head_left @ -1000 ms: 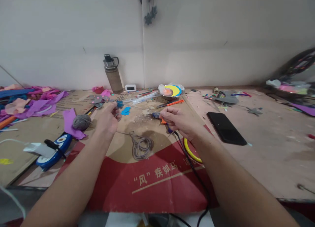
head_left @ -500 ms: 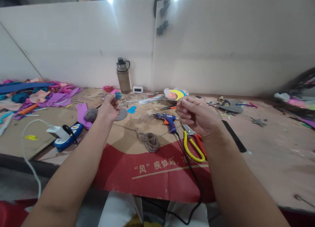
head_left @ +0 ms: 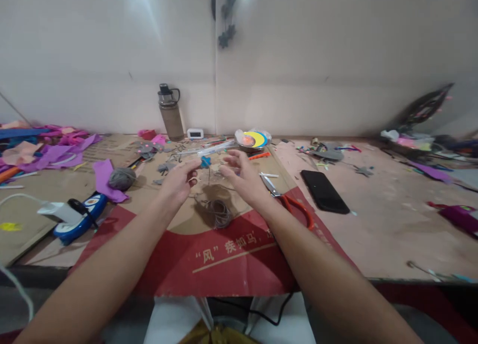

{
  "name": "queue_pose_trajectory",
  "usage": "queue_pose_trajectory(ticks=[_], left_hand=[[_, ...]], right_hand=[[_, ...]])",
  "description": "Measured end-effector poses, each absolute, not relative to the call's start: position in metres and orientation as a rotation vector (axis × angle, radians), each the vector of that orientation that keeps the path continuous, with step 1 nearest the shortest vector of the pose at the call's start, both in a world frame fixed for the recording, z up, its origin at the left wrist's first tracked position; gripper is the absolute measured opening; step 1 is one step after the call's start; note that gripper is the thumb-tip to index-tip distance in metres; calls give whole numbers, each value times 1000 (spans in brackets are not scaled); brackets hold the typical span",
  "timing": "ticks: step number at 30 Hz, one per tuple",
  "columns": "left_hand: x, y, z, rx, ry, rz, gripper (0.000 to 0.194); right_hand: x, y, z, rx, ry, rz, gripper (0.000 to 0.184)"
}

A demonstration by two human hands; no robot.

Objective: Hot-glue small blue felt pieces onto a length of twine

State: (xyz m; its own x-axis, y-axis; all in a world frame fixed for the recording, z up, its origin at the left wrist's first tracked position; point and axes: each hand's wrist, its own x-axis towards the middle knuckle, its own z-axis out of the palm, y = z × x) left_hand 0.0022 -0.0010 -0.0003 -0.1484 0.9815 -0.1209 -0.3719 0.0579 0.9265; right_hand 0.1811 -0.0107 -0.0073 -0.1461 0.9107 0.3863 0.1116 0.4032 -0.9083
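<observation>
My left hand (head_left: 179, 180) is raised over the cardboard sheet (head_left: 239, 254), its fingers pinched on a small blue felt piece (head_left: 205, 161). My right hand (head_left: 242, 177) hovers just right of it with the fingers spread and nothing in them. Below and between both hands lies a coil of grey-brown twine (head_left: 217, 212). A pair of red-handled scissors (head_left: 287, 199) lies on the cardboard right of my right wrist. The glue gun is hidden behind my right hand and arm.
A black phone (head_left: 324, 191) lies right of the scissors. At the back stand a water bottle (head_left: 170, 111), a small white clock (head_left: 195, 133) and a bowl (head_left: 251, 139). A grey yarn ball (head_left: 121, 178), purple felt scraps (head_left: 56, 155) and a blue-white device (head_left: 80, 218) lie left.
My right hand let go of the glue gun, rose, then moved left and opened near my left hand. My left hand kept its pinch and shifted toward the centre.
</observation>
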Motion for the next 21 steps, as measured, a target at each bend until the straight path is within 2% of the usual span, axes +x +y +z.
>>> queue_pose_trajectory(ticks=[2, 5, 7, 16, 21], left_hand=[[9, -5, -4, 874, 1049, 1366, 21], [14, -11, -4, 942, 1016, 1333, 22], [15, -13, -3, 933, 999, 1303, 22], [19, -12, -6, 1026, 998, 1422, 19], [23, -16, -2, 976, 914, 1346, 20]], right_hand=[[175, -10, -10, -870, -1505, 1084, 49], [172, -5, -15, -850, -1465, 1175, 23], [174, -3, -18, -863, -1405, 1241, 15], [171, -10, -14, -823, -1143, 1553, 32], [169, -10, -17, -814, -1256, 1439, 17]])
